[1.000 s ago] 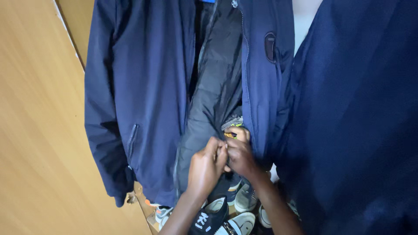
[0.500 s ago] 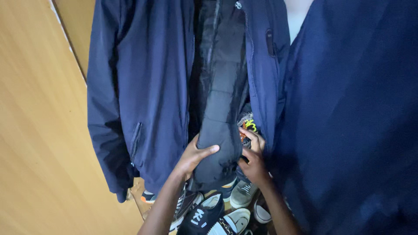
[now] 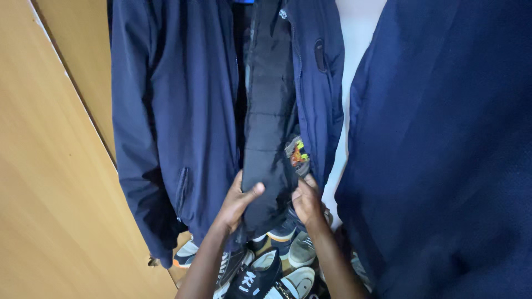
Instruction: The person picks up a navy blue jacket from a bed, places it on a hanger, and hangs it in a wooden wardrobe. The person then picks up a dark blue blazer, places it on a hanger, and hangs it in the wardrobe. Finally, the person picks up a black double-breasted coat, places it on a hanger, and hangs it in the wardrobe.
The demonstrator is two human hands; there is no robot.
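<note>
Both hands grip the lower end of a black quilted lining [image 3: 270,127] that hangs down the open front of a navy jacket [image 3: 177,111]. The left hand [image 3: 239,200] is closed on the lining's left edge, thumb laid across its front and fingers hidden behind the cloth. The right hand [image 3: 306,200] is closed on the right edge at about the same height, fingers curled into the fabric. The lining's bottom hem sits between the two hands and just below them, bunched a little; the rest runs straight up from the grip to the collar. A small patch [image 3: 299,154] with bright colours shows just above the right hand, beside the lining's right edge. Another navy garment [image 3: 443,155] hangs to the right, close to the right forearm. A wooden panel [image 3: 50,194] stands on the left. Several shoes [image 3: 277,266] lie on the floor below the hands, black, grey and white ones jumbled together.
</note>
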